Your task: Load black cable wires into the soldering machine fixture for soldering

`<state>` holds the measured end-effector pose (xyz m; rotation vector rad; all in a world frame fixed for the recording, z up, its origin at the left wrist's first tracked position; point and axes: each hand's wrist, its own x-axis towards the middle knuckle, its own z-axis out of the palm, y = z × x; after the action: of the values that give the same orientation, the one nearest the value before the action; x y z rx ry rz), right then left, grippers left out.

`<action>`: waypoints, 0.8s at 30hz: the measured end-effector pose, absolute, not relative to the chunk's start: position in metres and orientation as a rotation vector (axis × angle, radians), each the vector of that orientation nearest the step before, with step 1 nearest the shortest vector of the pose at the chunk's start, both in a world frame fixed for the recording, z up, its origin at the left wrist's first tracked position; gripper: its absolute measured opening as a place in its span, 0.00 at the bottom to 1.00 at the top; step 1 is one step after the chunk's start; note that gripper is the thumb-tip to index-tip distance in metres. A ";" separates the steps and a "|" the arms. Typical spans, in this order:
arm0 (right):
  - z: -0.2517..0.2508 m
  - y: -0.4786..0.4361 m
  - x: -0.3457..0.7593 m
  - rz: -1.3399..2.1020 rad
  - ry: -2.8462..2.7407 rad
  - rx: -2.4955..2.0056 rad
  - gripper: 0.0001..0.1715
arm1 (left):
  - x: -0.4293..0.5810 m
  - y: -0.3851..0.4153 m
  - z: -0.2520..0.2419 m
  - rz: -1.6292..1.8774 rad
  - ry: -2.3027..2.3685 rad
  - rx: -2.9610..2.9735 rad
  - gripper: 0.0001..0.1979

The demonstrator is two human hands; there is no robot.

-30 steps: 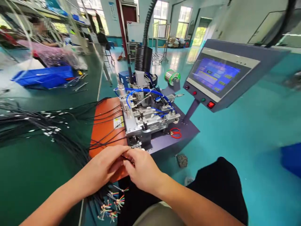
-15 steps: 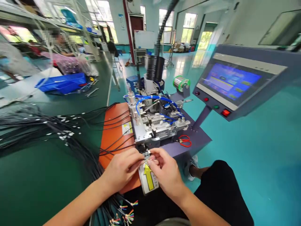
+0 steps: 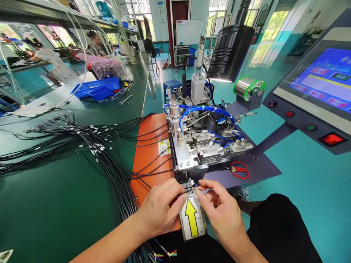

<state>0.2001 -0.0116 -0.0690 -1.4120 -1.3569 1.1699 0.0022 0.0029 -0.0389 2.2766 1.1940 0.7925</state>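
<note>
At the front end of the machine (image 3: 186, 155), my left hand (image 3: 164, 206) is closed in a pinch on a thin black cable (image 3: 188, 190). My right hand (image 3: 221, 208) pinches the cable's fine coloured wires (image 3: 196, 187), with red and blue ends showing between the fingertips. Both hands are just above a white plate (image 3: 185, 232) with a yellow arrow, close to a small metal fixture (image 3: 188, 183). More cables with fanned coloured ends (image 3: 172, 253) hang below my left forearm.
An orange cover (image 3: 148, 128) carries several black cables across to a large cable bundle (image 3: 109, 171) on the green table. Red-handled scissors (image 3: 240, 170) lie right of the machine. A solder spool (image 3: 249, 88), control screen (image 3: 326, 78) and blue tray (image 3: 95, 88) stand around; people sit far left.
The view has swung left, so the machine and hands appear further right. Both hands remain at the fixture, and the coloured wire ends show more clearly between the fingers.
</note>
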 end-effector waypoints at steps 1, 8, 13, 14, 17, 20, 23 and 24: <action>-0.069 -0.011 0.200 1.176 -1.364 -1.396 0.17 | 0.002 0.003 -0.039 0.794 1.193 2.272 0.07; -0.066 -0.009 0.199 0.991 -1.514 -1.323 0.08 | 0.003 0.003 -0.038 0.786 1.185 2.232 0.06; -0.066 -0.008 0.198 0.679 -1.659 -1.183 0.12 | 0.001 0.003 -0.040 0.742 1.241 2.193 0.09; -0.066 -0.008 0.198 0.637 -1.682 -1.161 0.12 | 0.001 0.003 -0.041 0.734 1.252 2.189 0.10; -0.067 -0.007 0.197 0.588 -1.731 -1.137 0.13 | 0.001 0.002 -0.041 0.720 1.264 2.191 0.11; -0.067 -0.006 0.197 0.580 -1.741 -1.130 0.10 | 0.001 0.002 -0.040 0.722 1.260 2.218 0.12; -0.068 -0.006 0.195 0.544 -1.802 -1.098 0.11 | 0.002 0.002 -0.041 0.716 1.276 2.254 0.11; -0.070 -0.006 0.194 0.520 -1.837 -1.081 0.12 | 0.002 0.002 -0.042 0.715 1.284 2.255 0.10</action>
<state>0.1940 -0.0061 -0.0695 -1.0812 -1.8372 0.5204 0.0022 0.0018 -0.0423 2.2550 1.2841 0.7148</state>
